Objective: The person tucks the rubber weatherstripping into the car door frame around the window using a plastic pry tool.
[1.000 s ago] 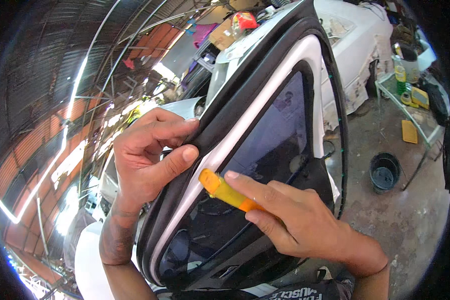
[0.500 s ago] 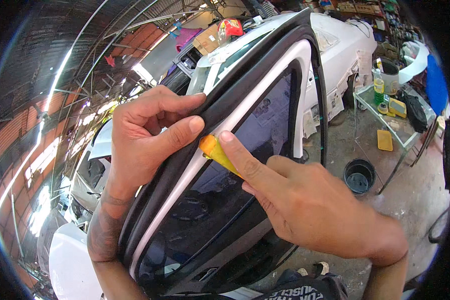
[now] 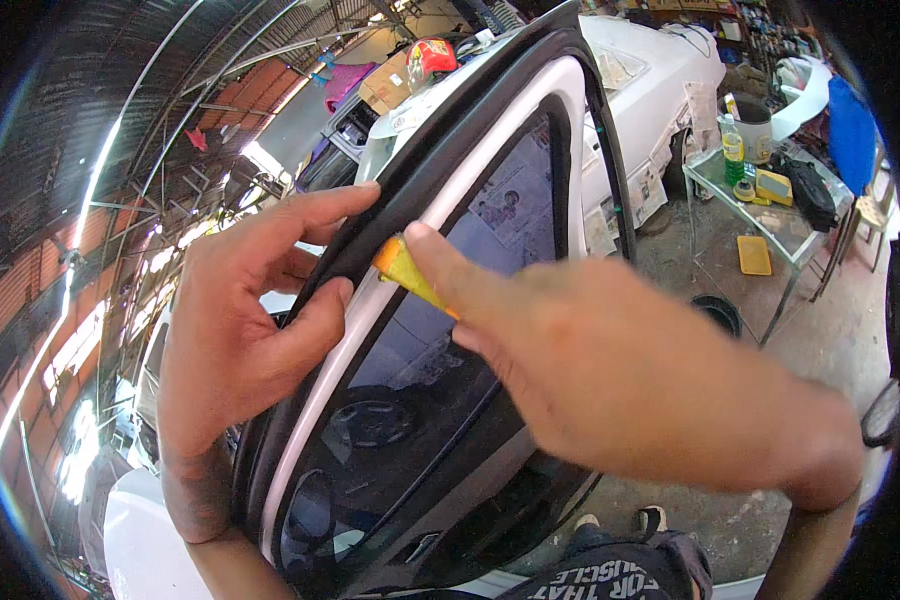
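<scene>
You are wearing a black T-shirt (image 3: 620, 566) that is showing large white capital lettering. Cropped capitals are marking a cardboard box (image 3: 662, 4) at the upper edge. Newspaper sheets (image 3: 703, 106) on the white car (image 3: 642, 92) are carrying illegibly small print.

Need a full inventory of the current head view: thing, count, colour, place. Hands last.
Hand tool: 1, yellow and orange, in right hand
Seal strip: 1, black, along frame's outer edge
Door frame: 1, white, centre
Window: 1, dark, inside frame
Car body: 1, white, upper right
Cardboard box: 1, brown, upper centre
Package: 1, mainly red, beside box
Table: 1, pale frame, right
Bottle: 1, green and yellow, on table
Tray: 1, yellow, on floor
Bucket: 1, black, floor, partly hidden
Background clutter: uncountable, mixed colours
Left hand: 1, bare, at seal strip
Right hand: 1, bare, gripping tool
</scene>
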The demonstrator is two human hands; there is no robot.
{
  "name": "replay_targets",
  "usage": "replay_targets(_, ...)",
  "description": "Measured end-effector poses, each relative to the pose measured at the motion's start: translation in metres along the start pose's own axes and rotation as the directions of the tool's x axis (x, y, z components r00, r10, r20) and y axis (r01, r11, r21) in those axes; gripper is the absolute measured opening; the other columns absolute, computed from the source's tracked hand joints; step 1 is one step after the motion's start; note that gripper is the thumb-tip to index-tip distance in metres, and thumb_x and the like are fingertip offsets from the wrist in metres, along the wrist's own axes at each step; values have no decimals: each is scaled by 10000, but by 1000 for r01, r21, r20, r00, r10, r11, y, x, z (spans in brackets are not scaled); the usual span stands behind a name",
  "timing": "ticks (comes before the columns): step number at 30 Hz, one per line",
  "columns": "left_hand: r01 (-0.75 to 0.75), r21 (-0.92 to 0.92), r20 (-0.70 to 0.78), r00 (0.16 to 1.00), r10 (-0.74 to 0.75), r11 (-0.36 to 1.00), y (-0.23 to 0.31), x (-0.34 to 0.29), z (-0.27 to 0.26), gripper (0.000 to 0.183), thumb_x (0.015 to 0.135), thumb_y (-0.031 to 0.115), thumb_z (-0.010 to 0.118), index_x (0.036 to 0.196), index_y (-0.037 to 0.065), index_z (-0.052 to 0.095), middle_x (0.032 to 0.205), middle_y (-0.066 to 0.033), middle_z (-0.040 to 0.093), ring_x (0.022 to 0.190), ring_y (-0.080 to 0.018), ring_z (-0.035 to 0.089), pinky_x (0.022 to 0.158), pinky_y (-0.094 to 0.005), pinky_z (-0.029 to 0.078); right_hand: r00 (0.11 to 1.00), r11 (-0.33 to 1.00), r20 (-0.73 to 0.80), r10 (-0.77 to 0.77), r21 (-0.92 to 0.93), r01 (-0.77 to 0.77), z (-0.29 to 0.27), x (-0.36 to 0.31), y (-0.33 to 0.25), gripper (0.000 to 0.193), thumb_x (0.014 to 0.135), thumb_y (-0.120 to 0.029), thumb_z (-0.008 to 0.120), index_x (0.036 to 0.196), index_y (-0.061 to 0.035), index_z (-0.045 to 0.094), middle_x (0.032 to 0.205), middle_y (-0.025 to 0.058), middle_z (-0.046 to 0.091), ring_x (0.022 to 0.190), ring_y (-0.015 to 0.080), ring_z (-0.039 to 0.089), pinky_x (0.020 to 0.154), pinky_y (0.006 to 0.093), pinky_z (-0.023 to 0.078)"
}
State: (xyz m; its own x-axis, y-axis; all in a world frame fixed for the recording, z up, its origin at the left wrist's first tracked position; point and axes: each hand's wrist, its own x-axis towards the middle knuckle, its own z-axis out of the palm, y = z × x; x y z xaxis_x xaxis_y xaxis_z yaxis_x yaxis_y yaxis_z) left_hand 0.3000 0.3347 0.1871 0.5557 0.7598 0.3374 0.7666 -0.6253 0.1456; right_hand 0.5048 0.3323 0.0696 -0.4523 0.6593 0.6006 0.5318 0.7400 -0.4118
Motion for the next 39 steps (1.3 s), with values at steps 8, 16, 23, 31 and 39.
replay_targets(8,46,-145,-22,998,-50,988,-10,-1,1,522,753,-80,571,1272,-26,558,1084,-89,646,1005,-126,631,909,-282,498,998,988,-55,-27,149,35,-9,-1,-4,489,939,-82,552,1410,-1,453,714,199,611,649,388,609,637,449,484)
replay_targets(16,14,-222,41,999,-5,975,-12,2,-3,590,764,33,728,1316,-29,532,1170,-121,643,1076,-167,622,948,-315,489,981,997,-193,8,-79,-24,46,-6,-9,694,904,-75,601,1517,-23,280,706,154,596,568,341,600,500,444,500)
replay_targets(23,-136,97,25,991,134,986,-9,-12,-1,567,776,15,723,1298,-12,503,1205,-139,634,1062,-172,626,912,-303,495,989,992,-145,-9,124,28,29,1,-9,683,893,-47,611,1491,42,294,713,183,597,574,332,610,550,422,507)
replay_targets(31,66,-320,-79,992,-96,945,-21,-26,14,386,895,-24,574,1277,-46,516,1015,-129,693,935,-114,647,822,-237,482,884,912,-466,-33,349,217,88,4,-10,667,868,21,630,1466,62,338,790,222,632,655,328,644,613,391,522)
replay_targets(39,-52,-302,-27,999,46,952,-31,-25,11,340,956,44,582,1276,-49,516,1023,-124,692,957,-98,627,843,-220,463,845,839,-533,40,477,262,101,9,-26,612,885,19,621,1448,53,384,884,225,662,719,336,674,659,367,536)
